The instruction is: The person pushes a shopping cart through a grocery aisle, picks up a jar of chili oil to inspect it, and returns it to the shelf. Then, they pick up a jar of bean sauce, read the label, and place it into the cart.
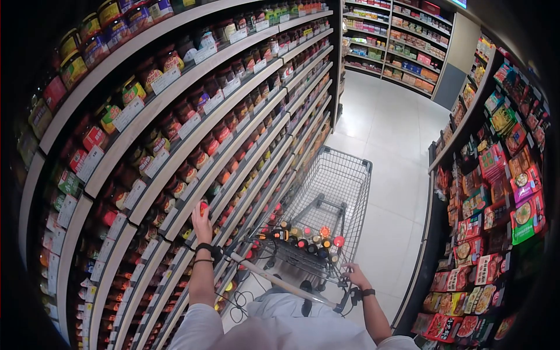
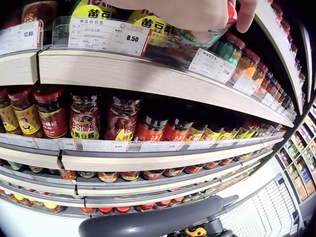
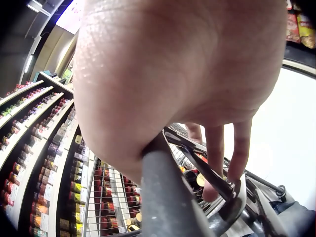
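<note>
At the left shelf, my left hand [image 1: 202, 226] reaches in among the jars. Its fingers and thumb grip the red lid of a sauce jar [image 2: 231, 14]; much of that jar is hidden by the hand and the shelf's price tags. Below it in the left wrist view stands a row of dark sauce jars [image 2: 123, 118]. My right hand [image 1: 354, 275] is at the right side of the shopping cart [image 1: 368, 181]. In the right wrist view its palm lies against the dark grey cart handle [image 3: 165, 197], with the fingers hanging fairly straight past the frame.
Several bottles and jars [image 1: 318, 242] stand at the cart's near end. Long jar shelves [image 1: 233, 111] run along the left, and hanging packets [image 1: 490, 216] line the right. Pale floor [image 1: 396, 216] stretches ahead to more shelves [image 1: 408, 44]. Loose cables [image 1: 239, 300] hang near the handle.
</note>
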The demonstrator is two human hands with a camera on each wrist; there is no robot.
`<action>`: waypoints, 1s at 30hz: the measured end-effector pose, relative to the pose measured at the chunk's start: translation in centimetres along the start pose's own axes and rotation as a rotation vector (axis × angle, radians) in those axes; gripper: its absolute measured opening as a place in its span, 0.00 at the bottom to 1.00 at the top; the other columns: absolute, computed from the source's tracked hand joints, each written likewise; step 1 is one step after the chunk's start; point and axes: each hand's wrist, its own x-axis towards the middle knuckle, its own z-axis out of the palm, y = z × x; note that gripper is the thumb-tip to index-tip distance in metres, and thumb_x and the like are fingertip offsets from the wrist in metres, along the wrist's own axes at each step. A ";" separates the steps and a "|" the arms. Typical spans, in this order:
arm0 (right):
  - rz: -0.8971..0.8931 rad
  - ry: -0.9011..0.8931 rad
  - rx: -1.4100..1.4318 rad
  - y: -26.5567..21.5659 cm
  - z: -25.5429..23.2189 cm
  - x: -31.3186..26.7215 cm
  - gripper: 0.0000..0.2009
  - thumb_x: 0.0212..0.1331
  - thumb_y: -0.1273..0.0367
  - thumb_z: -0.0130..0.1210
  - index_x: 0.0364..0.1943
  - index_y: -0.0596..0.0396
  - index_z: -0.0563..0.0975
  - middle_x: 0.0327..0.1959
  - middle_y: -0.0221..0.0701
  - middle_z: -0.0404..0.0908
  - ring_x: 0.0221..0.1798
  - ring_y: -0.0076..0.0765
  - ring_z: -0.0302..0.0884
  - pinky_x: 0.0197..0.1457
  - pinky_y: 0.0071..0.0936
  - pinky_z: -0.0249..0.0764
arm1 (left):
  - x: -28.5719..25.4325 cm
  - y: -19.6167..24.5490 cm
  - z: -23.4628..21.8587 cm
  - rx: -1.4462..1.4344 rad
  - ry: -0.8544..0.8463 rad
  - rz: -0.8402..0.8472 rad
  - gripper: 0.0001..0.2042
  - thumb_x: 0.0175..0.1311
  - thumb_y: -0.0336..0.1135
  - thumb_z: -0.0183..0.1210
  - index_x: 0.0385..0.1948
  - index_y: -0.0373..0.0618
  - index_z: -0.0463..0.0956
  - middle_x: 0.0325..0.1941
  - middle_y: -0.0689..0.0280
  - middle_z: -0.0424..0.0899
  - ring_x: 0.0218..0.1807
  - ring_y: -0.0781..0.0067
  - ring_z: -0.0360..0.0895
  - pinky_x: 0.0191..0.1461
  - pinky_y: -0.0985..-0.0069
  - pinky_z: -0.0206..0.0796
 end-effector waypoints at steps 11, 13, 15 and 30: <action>0.007 -0.014 -0.055 2.8 0.1 1.6 0.24 0.49 0.74 0.66 0.55 0.52 0.80 0.56 0.39 0.69 0.43 0.34 0.80 0.44 0.31 0.81 | -1.9 1.5 -1.1 -0.033 0.182 0.103 0.16 0.46 0.10 0.55 0.37 0.37 0.75 0.63 0.50 0.70 0.69 0.42 0.64 0.70 0.48 0.59; -0.050 -0.039 -0.132 4.2 0.1 2.3 0.24 0.50 0.75 0.66 0.55 0.54 0.80 0.53 0.39 0.70 0.38 0.32 0.81 0.40 0.31 0.81 | -1.9 3.2 -1.7 -0.104 0.186 0.086 0.14 0.49 0.11 0.55 0.37 0.37 0.74 0.63 0.49 0.70 0.68 0.41 0.65 0.69 0.48 0.59; -0.041 0.016 -0.178 2.3 0.1 1.1 0.23 0.51 0.75 0.65 0.56 0.53 0.79 0.55 0.41 0.70 0.42 0.33 0.81 0.41 0.31 0.81 | -1.9 5.3 -2.4 -0.130 0.170 0.155 0.14 0.48 0.11 0.55 0.36 0.37 0.73 0.61 0.50 0.71 0.67 0.41 0.66 0.68 0.48 0.60; -0.536 0.051 -0.332 -26.6 -7.8 -8.0 0.38 0.44 0.75 0.71 0.65 0.49 0.71 0.63 0.37 0.75 0.52 0.42 0.80 0.60 0.35 0.77 | -0.6 21.0 -6.5 -1.367 -0.639 -0.036 0.32 0.46 0.19 0.73 0.57 0.43 0.68 0.62 0.54 0.78 0.62 0.63 0.76 0.69 0.67 0.65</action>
